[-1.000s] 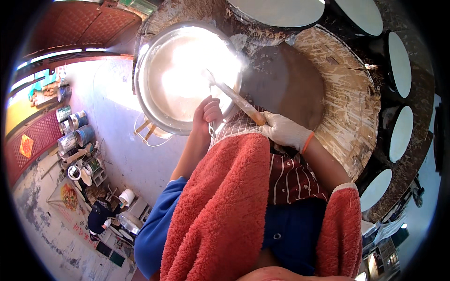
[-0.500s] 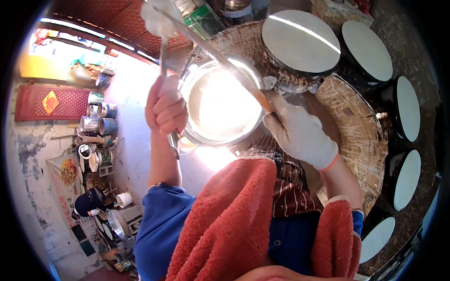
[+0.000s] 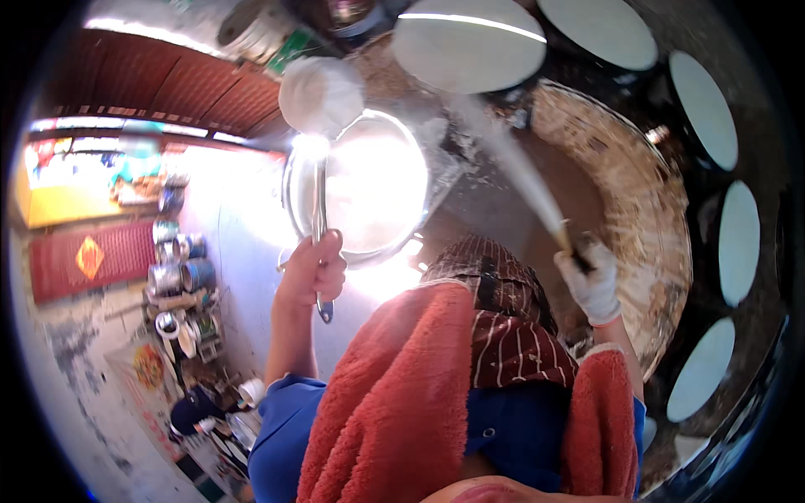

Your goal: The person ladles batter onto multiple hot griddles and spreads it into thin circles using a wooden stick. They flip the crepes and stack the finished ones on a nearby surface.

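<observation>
My bare left hand [image 3: 312, 270] grips the long handle of a metal ladle [image 3: 321, 94]. Its bowl, heaped with white batter, is raised above the far rim of a shiny metal basin [image 3: 291, 197] holding white liquid. My right hand [image 3: 591, 281], in a white glove, is closed on the near end of a long batter-coated stick [image 3: 511, 163]. The stick slants up and left over a dark round cooking surface [image 3: 495, 226] set in a straw-coloured woven ring [image 3: 650, 218].
Pale round sheets lie on dark round frames [image 3: 470, 42] along the top and right [image 3: 738, 243]. A red towel [image 3: 394, 394] and a striped cloth [image 3: 503, 318] hang over my chest. Pots, cans and clutter [image 3: 180, 285] stand on the floor at left.
The ladle has risen out of the basin to above its far rim. My gloved right hand has swung right and down with the stick, away from the basin and over the dark surface.
</observation>
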